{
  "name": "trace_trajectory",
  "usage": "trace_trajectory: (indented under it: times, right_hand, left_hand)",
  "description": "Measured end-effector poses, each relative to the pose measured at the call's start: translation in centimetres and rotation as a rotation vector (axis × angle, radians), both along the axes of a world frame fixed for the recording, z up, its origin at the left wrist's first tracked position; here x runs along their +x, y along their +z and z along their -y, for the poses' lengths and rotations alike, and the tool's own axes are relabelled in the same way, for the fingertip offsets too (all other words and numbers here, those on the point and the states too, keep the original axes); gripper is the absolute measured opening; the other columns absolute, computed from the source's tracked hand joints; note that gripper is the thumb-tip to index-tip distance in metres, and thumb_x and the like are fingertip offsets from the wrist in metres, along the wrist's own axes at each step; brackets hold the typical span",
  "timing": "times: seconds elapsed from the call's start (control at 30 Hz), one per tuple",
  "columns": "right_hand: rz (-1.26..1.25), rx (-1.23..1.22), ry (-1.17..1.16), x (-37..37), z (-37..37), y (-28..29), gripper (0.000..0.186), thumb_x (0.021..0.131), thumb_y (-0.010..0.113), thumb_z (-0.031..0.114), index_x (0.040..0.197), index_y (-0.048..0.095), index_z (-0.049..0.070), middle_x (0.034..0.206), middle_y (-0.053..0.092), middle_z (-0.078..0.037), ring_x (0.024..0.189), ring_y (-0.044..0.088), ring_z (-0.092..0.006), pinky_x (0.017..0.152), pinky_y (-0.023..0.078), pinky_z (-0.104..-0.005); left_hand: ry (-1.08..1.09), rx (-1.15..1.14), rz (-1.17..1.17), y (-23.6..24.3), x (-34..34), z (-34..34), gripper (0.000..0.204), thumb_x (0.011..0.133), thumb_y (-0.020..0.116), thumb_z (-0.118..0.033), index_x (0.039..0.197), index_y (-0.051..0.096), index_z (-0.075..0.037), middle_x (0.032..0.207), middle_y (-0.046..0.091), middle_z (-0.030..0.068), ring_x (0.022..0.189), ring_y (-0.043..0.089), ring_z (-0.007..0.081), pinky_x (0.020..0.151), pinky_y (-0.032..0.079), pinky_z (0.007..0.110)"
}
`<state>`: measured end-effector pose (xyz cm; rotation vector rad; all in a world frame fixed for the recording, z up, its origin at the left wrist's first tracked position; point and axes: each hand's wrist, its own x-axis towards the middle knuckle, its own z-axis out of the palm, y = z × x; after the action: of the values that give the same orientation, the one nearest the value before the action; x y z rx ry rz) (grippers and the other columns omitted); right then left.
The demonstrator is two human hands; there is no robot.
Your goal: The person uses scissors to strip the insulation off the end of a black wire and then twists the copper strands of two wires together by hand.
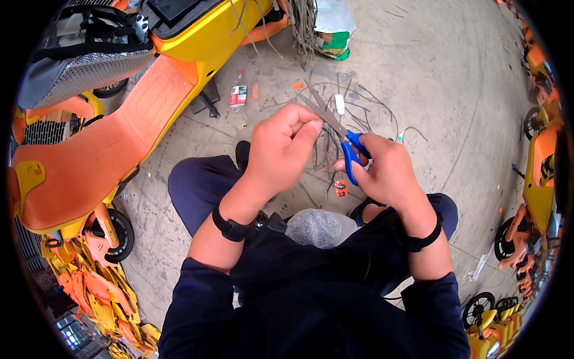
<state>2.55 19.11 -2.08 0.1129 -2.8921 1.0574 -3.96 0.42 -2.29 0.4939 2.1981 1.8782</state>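
Note:
My right hand [382,167] grips blue-handled scissors [350,160], whose slightly parted grey blades point up and away from me. My left hand [286,143] is closed in a pinch beside the blades; whatever is between its fingertips is too small to make out. Beyond and beneath both hands, many thin grey cut strands [368,110] lie scattered on the concrete floor [436,78], along with a small white strip [339,105] and an orange card [341,188].
A yellow-orange scooter body [152,102] stands at left, grey strands [302,27] hanging by it. A plastic bottle [238,96] and a bag [332,39] are ahead. Bubble wrap [321,229] lies by my legs. More scooters [538,185] line the right; yellow parts [101,293] pile lower left.

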Motion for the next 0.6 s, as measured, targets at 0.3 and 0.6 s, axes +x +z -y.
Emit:
trace_trajectory:
  times: [0.3,0.6]
  right_hand:
    - [0.045,-0.039,0.072,0.0,-0.8,0.3,0.034,0.072,0.076,0.029,0.071,0.056,0.002,0.057,0.053,-0.009,0.051,0.055,-0.0283,0.049,0.043,-0.0372]
    - [-0.072,0.034,0.046,0.3,-0.8,0.0,0.036,0.070,0.076,0.032,0.077,0.056,0.003,0.063,0.056,-0.008,0.053,0.057,-0.0280,0.046,0.043,-0.0369]
  left_hand:
    - [-0.216,0.364,0.582,0.7,-1.2,0.3,0.014,0.094,0.055,-0.016,0.092,0.059,-0.002,0.059,0.050,-0.0022,0.049,0.043,0.0048,0.045,0.029,0.020]
    - [-0.100,0.276,0.303,0.3,0.0,-0.1,0.011,0.095,0.053,-0.014,0.098,0.057,-0.003,0.069,0.059,0.0015,0.056,0.052,0.0050,0.050,0.033,0.019]
